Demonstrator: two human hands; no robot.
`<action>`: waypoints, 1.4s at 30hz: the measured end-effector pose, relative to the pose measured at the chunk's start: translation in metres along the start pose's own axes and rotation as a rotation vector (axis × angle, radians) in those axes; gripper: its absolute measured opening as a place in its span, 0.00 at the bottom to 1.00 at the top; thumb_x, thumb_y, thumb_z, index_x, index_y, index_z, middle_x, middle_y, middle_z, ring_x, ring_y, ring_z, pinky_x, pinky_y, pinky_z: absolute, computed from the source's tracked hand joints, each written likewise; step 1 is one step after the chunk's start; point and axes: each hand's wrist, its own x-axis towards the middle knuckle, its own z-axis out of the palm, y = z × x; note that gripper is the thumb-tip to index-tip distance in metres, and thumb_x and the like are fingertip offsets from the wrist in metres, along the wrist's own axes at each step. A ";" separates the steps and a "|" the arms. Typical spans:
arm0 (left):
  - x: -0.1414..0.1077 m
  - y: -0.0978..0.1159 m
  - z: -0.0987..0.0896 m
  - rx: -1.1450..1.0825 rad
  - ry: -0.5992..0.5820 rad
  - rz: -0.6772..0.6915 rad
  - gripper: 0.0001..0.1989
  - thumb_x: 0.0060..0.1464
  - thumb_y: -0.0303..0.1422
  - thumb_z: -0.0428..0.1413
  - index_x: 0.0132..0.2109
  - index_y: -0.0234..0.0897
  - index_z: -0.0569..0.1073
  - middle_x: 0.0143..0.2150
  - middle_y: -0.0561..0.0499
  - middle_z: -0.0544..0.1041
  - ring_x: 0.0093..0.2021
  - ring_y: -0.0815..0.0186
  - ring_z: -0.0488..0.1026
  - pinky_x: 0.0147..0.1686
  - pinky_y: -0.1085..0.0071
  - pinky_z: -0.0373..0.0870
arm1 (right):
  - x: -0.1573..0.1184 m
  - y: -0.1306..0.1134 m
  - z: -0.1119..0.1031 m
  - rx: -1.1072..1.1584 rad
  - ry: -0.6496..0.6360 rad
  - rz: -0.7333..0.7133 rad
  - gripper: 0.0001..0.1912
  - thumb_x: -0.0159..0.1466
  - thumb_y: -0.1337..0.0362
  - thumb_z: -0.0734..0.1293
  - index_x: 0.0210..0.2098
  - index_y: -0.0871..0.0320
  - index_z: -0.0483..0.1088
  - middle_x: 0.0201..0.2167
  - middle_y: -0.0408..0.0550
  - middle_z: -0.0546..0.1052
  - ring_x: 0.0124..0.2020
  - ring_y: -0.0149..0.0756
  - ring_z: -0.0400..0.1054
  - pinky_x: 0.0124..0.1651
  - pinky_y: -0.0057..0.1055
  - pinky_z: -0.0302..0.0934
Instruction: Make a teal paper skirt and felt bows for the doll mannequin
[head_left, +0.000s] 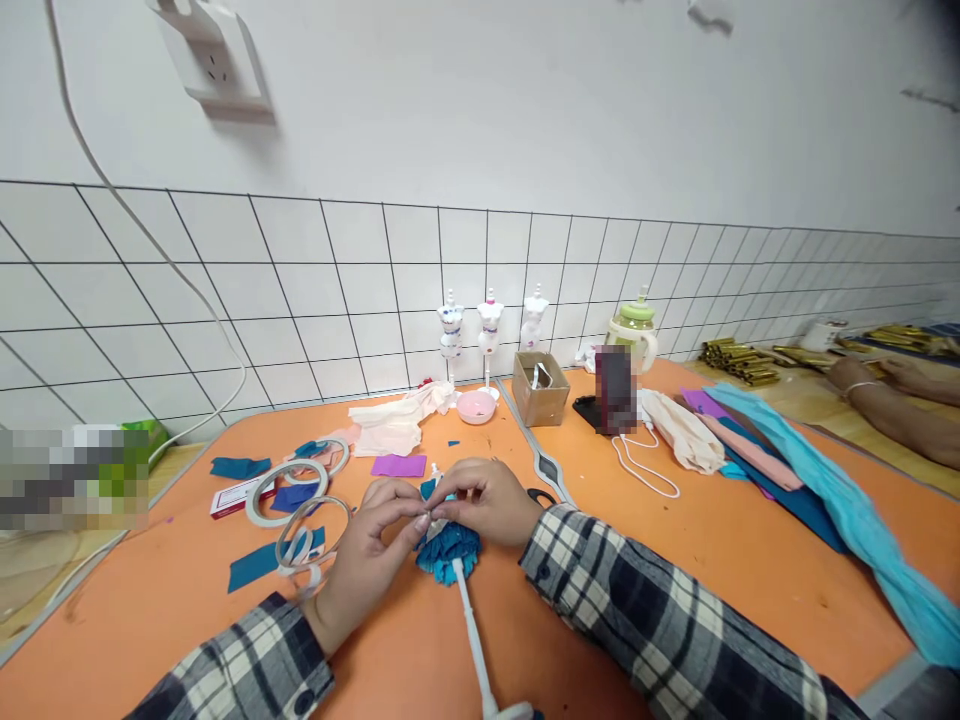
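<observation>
A small white doll dress form [471, 620] extends from the bottom edge toward my hands, with a ruffled blue crepe-paper skirt [448, 552] around it. My left hand [386, 530] is closed at its torso from the left, thumb and fingers pinched. From the right, my right hand [487, 500] pinches the same spot, and the fingertips of both hands meet just above the skirt. Whatever fine piece lies between the fingertips is too small to make out. The fingers cover most of the torso; a bit of blue paper shows beyond them.
Left on the orange table [600, 620] lie tape rolls [259, 497], blue paper pieces [259, 566] and a small box [232, 497]. Behind stand more dress forms [490, 330], a pink bowl [477, 406], a cardboard box [541, 390] and a phone [616, 390]. Crepe strips [817, 470] and another person's arms [892, 400] are right.
</observation>
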 end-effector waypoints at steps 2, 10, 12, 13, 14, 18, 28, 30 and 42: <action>-0.001 0.003 0.001 -0.011 -0.023 -0.009 0.08 0.61 0.35 0.55 0.36 0.41 0.78 0.35 0.50 0.73 0.40 0.61 0.70 0.42 0.66 0.66 | -0.001 -0.003 0.001 -0.014 -0.031 0.025 0.03 0.59 0.64 0.72 0.31 0.57 0.77 0.29 0.43 0.76 0.29 0.30 0.66 0.34 0.26 0.60; -0.001 -0.005 -0.001 0.026 0.085 -0.116 0.15 0.63 0.40 0.52 0.52 0.45 0.76 0.42 0.49 0.72 0.44 0.59 0.70 0.44 0.65 0.67 | 0.005 -0.005 -0.012 -0.050 0.016 0.077 0.03 0.62 0.72 0.67 0.35 0.59 0.73 0.32 0.43 0.71 0.34 0.31 0.65 0.38 0.27 0.59; 0.005 -0.018 -0.004 0.182 0.060 -0.081 0.15 0.62 0.39 0.52 0.52 0.47 0.76 0.41 0.49 0.72 0.44 0.59 0.69 0.45 0.63 0.65 | 0.012 0.001 -0.023 -0.010 -0.028 0.093 0.03 0.63 0.70 0.68 0.34 0.59 0.75 0.31 0.43 0.71 0.33 0.30 0.65 0.38 0.27 0.59; 0.009 -0.024 -0.005 0.275 0.014 -0.030 0.13 0.61 0.38 0.53 0.50 0.48 0.78 0.41 0.49 0.73 0.44 0.58 0.68 0.45 0.61 0.64 | 0.017 0.005 -0.028 -0.017 -0.076 0.086 0.03 0.62 0.69 0.69 0.33 0.58 0.77 0.30 0.42 0.71 0.33 0.30 0.66 0.39 0.27 0.59; 0.012 -0.029 -0.006 0.358 -0.044 0.026 0.13 0.61 0.36 0.53 0.49 0.49 0.78 0.42 0.49 0.73 0.45 0.57 0.68 0.46 0.60 0.63 | 0.021 0.010 -0.032 -0.040 -0.125 0.075 0.03 0.62 0.69 0.70 0.32 0.58 0.78 0.29 0.42 0.71 0.34 0.30 0.66 0.40 0.27 0.60; 0.020 -0.039 -0.006 0.536 -0.211 0.162 0.18 0.57 0.28 0.50 0.50 0.51 0.77 0.50 0.47 0.72 0.50 0.53 0.65 0.47 0.55 0.60 | 0.031 0.027 -0.037 -0.177 -0.224 0.018 0.04 0.61 0.71 0.71 0.32 0.57 0.79 0.29 0.42 0.73 0.33 0.30 0.67 0.42 0.27 0.59; 0.023 -0.042 -0.005 0.429 -0.240 0.084 0.17 0.54 0.28 0.53 0.46 0.51 0.78 0.52 0.48 0.70 0.53 0.51 0.64 0.50 0.54 0.59 | 0.026 0.053 -0.029 -0.113 -0.189 -0.007 0.03 0.62 0.69 0.70 0.32 0.57 0.77 0.40 0.46 0.78 0.44 0.35 0.70 0.53 0.35 0.57; 0.025 -0.042 -0.006 0.406 -0.265 0.064 0.15 0.54 0.28 0.54 0.44 0.51 0.79 0.52 0.48 0.70 0.54 0.50 0.64 0.50 0.53 0.59 | 0.024 0.056 -0.028 -0.121 -0.157 0.005 0.03 0.62 0.68 0.70 0.31 0.57 0.77 0.41 0.46 0.78 0.45 0.36 0.69 0.54 0.36 0.57; 0.032 -0.057 -0.011 0.193 -0.347 -0.010 0.06 0.57 0.35 0.57 0.34 0.46 0.79 0.46 0.49 0.73 0.49 0.57 0.68 0.50 0.62 0.65 | 0.020 0.061 -0.012 -0.144 -0.183 -0.003 0.03 0.58 0.70 0.72 0.30 0.56 0.76 0.40 0.46 0.77 0.45 0.37 0.68 0.54 0.38 0.57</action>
